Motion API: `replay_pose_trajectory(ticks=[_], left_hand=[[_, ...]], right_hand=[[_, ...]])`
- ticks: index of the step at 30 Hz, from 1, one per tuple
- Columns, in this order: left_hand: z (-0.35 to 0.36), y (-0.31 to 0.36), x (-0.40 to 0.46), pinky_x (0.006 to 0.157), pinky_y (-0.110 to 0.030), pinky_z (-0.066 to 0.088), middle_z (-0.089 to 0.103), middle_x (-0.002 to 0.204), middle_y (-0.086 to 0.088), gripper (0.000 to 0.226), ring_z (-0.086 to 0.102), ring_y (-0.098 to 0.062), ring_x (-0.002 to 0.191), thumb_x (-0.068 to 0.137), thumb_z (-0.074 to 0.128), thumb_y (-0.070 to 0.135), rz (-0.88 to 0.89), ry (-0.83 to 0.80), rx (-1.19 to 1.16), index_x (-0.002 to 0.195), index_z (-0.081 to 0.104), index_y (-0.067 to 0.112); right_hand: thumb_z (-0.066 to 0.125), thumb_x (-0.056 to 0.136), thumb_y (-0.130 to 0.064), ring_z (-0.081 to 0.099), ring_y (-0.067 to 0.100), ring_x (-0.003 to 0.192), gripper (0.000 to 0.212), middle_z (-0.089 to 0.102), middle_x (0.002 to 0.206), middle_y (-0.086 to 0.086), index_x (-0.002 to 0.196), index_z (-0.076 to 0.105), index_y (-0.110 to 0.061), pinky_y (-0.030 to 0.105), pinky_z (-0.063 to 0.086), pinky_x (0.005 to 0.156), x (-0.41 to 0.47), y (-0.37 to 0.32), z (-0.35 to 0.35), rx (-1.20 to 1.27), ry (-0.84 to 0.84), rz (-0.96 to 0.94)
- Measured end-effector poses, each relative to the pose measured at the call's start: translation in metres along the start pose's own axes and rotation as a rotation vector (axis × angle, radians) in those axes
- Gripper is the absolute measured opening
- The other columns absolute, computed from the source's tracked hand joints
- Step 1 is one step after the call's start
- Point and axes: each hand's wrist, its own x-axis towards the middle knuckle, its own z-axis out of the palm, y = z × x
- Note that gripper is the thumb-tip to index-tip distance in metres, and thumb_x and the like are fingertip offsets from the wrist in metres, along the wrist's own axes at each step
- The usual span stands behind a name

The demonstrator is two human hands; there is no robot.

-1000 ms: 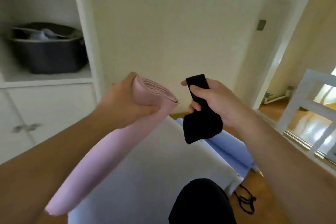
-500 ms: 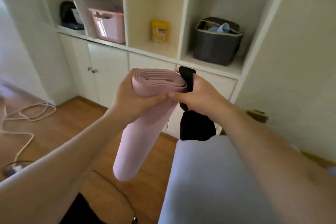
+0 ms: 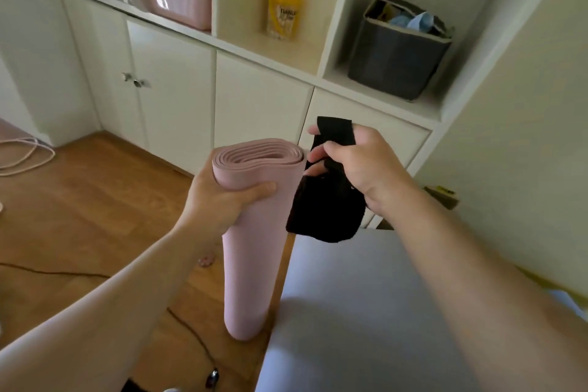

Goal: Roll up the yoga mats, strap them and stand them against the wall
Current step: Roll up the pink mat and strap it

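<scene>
Fingers (image 3: 254,191) grip one pink rolled mat (image 3: 248,232), one black strap (image 3: 327,204).

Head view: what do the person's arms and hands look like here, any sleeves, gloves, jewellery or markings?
Both forearms are bare right up to the edge of the frame, so no sleeve shows. The left hand and the right hand wear no gloves. No watch, bracelet or ring can be seen on the sides that face the camera, and no markings show. The nails look short and unpainted.
</scene>
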Motion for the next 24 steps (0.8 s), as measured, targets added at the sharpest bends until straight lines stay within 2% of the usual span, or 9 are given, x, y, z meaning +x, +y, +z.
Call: replay_pose_trajectory(ticks=[2, 4, 8, 12, 17, 18, 20, 21, 24], left_hand=[[0.005, -0.008, 0.001, 0.088, -0.041, 0.064, 0.078, 0.11, 0.012, 0.071, 0.075, -0.008, 0.1, 0.063, 0.102, 0.019, -0.004, -0.02, -0.004, 0.123, 0.066, 0.031], [0.01, -0.014, 0.001, 0.088, -0.044, 0.064, 0.078, 0.111, 0.011, 0.071, 0.075, -0.01, 0.101, 0.064, 0.102, 0.02, 0.005, -0.047, 0.015, 0.124, 0.065, 0.032], [0.015, -0.017, 0.005, 0.09, -0.045, 0.063, 0.078, 0.112, 0.011, 0.07, 0.074, -0.009, 0.103, 0.065, 0.101, 0.02, 0.016, -0.069, 0.026, 0.125, 0.065, 0.03], [0.013, -0.015, 0.008, 0.093, -0.043, 0.061, 0.078, 0.11, 0.012, 0.072, 0.074, -0.007, 0.103, 0.063, 0.103, 0.02, 0.008, -0.09, 0.039, 0.124, 0.066, 0.031], [0.011, -0.012, 0.009, 0.084, -0.031, 0.06, 0.079, 0.105, 0.012, 0.069, 0.075, -0.005, 0.098, 0.062, 0.103, 0.023, 0.014, -0.145, 0.078, 0.119, 0.067, 0.032], [0.011, -0.012, 0.01, 0.08, -0.026, 0.059, 0.079, 0.1, 0.014, 0.059, 0.074, -0.001, 0.094, 0.065, 0.1, 0.022, 0.016, -0.154, 0.12, 0.114, 0.068, 0.031], [0.011, -0.015, 0.014, 0.072, -0.02, 0.052, 0.074, 0.077, 0.022, 0.022, 0.069, 0.009, 0.083, 0.074, 0.085, 0.021, 0.057, -0.192, 0.311, 0.088, 0.069, 0.026], [0.011, -0.015, 0.015, 0.071, -0.02, 0.048, 0.068, 0.066, 0.025, 0.017, 0.065, 0.011, 0.076, 0.08, 0.078, 0.015, 0.066, -0.215, 0.393, 0.074, 0.065, 0.025], [0.01, -0.021, 0.022, 0.074, -0.032, 0.054, 0.063, 0.057, 0.018, 0.038, 0.065, -0.002, 0.074, 0.09, 0.069, -0.002, 0.039, -0.264, 0.447, 0.063, 0.061, 0.024]], right_hand=[[0.048, 0.108, 0.0, 0.077, 0.034, 0.08, 0.03, 0.077, 0.093, 0.02, 0.128, 0.068, -0.011, 0.041, 0.066, 0.084, -0.002, 0.0, -0.004, 0.112, -0.058, 0.03], [0.049, 0.111, -0.007, 0.077, 0.041, 0.088, 0.027, 0.077, 0.098, 0.026, 0.131, 0.065, -0.01, 0.046, 0.064, 0.085, -0.002, 0.003, -0.003, 0.168, -0.129, 0.058], [0.05, 0.113, -0.027, 0.071, 0.038, 0.068, 0.03, 0.075, 0.095, 0.024, 0.123, 0.071, -0.009, 0.043, 0.061, 0.067, 0.0, 0.012, 0.002, 0.156, -0.12, 0.124], [0.048, 0.113, -0.017, 0.065, 0.034, 0.052, 0.024, 0.073, 0.079, 0.019, 0.131, 0.062, -0.014, 0.038, 0.055, 0.059, 0.001, 0.015, 0.011, 0.047, -0.128, 0.054], [0.048, 0.111, -0.011, 0.06, 0.037, 0.044, 0.047, 0.067, 0.067, 0.023, 0.151, 0.049, -0.038, 0.034, 0.053, 0.052, -0.001, -0.002, 0.038, -0.153, -0.32, -0.105], [0.049, 0.111, -0.012, 0.06, 0.036, 0.043, 0.048, 0.067, 0.065, 0.022, 0.149, 0.051, -0.04, 0.033, 0.052, 0.05, -0.002, -0.005, 0.045, -0.197, -0.372, -0.12], [0.053, 0.109, -0.014, 0.061, 0.034, 0.043, 0.046, 0.068, 0.063, 0.019, 0.144, 0.056, -0.043, 0.031, 0.053, 0.049, -0.003, -0.005, 0.057, -0.303, -0.448, -0.109], [0.055, 0.108, -0.015, 0.062, 0.032, 0.043, 0.047, 0.069, 0.063, 0.017, 0.145, 0.056, -0.044, 0.03, 0.054, 0.051, -0.004, -0.003, 0.061, -0.352, -0.47, -0.094], [0.059, 0.106, -0.016, 0.063, 0.027, 0.043, 0.05, 0.072, 0.064, 0.011, 0.149, 0.054, -0.042, 0.033, 0.057, 0.053, -0.005, 0.008, 0.064, -0.433, -0.483, -0.083]])
